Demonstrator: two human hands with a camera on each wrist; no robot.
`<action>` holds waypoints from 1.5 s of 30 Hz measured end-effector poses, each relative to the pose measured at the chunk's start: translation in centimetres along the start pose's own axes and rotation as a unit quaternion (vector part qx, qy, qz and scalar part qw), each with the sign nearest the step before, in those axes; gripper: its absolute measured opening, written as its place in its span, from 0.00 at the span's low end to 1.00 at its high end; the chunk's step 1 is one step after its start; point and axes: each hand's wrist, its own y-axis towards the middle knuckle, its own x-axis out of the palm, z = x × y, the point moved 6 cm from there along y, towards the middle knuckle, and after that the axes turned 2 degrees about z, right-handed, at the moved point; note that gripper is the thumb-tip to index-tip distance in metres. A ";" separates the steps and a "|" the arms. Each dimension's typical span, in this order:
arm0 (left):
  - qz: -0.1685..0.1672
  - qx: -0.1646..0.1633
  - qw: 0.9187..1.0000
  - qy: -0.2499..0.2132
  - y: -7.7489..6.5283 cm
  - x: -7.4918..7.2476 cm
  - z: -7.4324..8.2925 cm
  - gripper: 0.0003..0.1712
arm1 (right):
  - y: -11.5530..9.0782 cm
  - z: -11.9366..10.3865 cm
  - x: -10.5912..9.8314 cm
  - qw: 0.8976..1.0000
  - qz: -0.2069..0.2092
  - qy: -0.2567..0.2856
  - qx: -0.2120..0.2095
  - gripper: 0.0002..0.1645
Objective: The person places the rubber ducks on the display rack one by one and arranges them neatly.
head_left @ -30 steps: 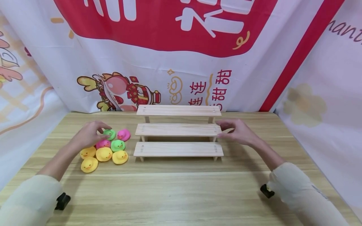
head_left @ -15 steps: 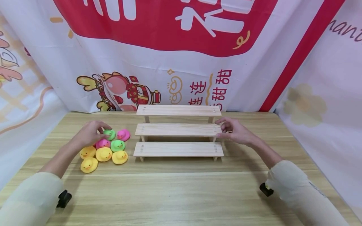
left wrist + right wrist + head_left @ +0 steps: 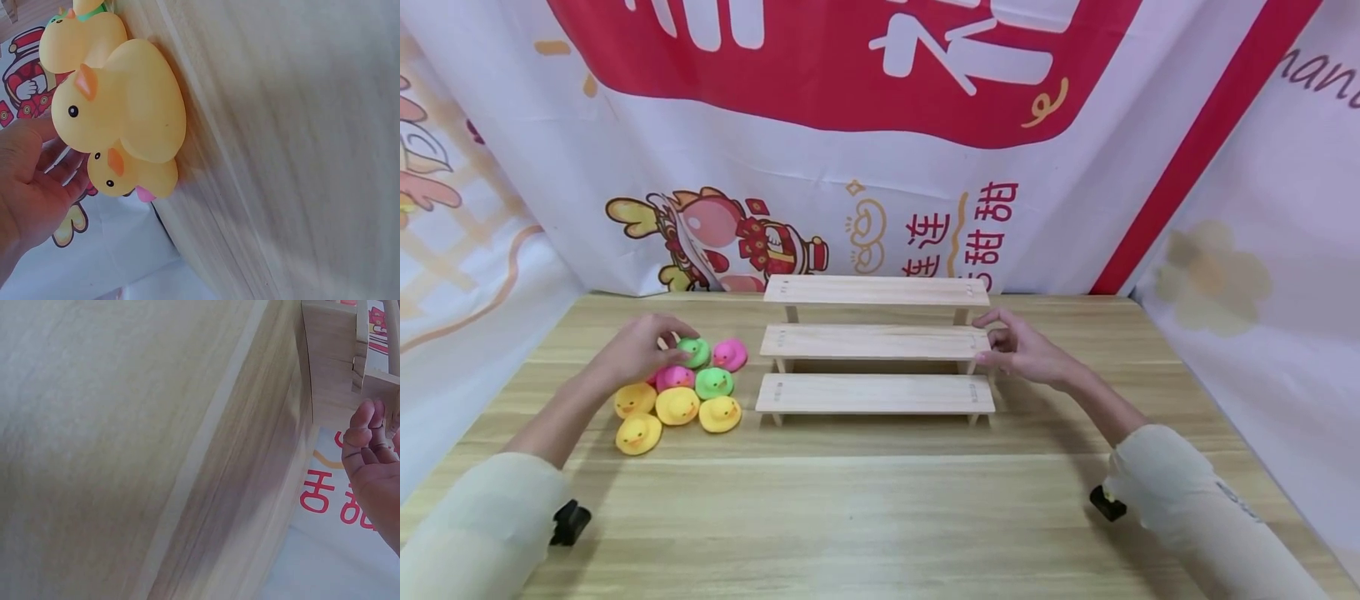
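In the head view, my left hand (image 3: 643, 352) reaches in from the left at a green rubber duck (image 3: 696, 352). Its fingers curve behind the duck and the thumb lies at its near side, pinching it. The left wrist view shows this hand (image 3: 37, 181) behind yellow rubber ducks (image 3: 150, 106), its fingertips hidden. My right hand (image 3: 1026, 350) is at the right end of a three-tier wooden stand (image 3: 876, 342). Index finger and thumb are apart beside the middle tier. In the right wrist view its fingers (image 3: 360, 431) bend loosely beside the stand's end.
Several yellow ducks (image 3: 677, 406), a second green duck (image 3: 714, 382) and pink ducks (image 3: 730, 354) cluster close around the left hand, left of the stand. Behind the table (image 3: 850, 517) hangs a printed cloth (image 3: 820, 150). More cloth borders both sides.
The left fingers have closed in slightly on the green duck, which has shifted a little right. The right fingers have bent a bit at the stand's end. The stand keeps its place.
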 end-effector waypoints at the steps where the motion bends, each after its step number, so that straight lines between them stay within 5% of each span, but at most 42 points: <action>1: 0.004 0.002 1.000 0.000 -0.1 -0.1 0.1 0.16 | 0.0 0.0 0.0 1.000 -0.002 0.001 0.002 0.28; 9: 0.034 0.022 0.999 0.011 -0.5 -0.9 1.0 0.14 | -0.1 -0.2 -0.1 1.000 -0.011 -0.003 0.005 0.29; 18: 0.025 0.019 0.999 -0.009 -1.1 -1.5 1.8 0.16 | -0.2 0.1 0.0 1.000 -0.020 -0.007 0.016 0.30; 28: 0.067 0.089 0.994 -0.011 -0.7 -2.6 3.7 0.16 | -0.3 0.2 -0.1 1.000 -0.024 0.000 0.017 0.30; 45: 0.075 0.042 0.996 -0.022 0.1 -3.1 6.6 0.20 | -0.2 -0.1 0.0 0.999 -0.029 -0.009 0.011 0.29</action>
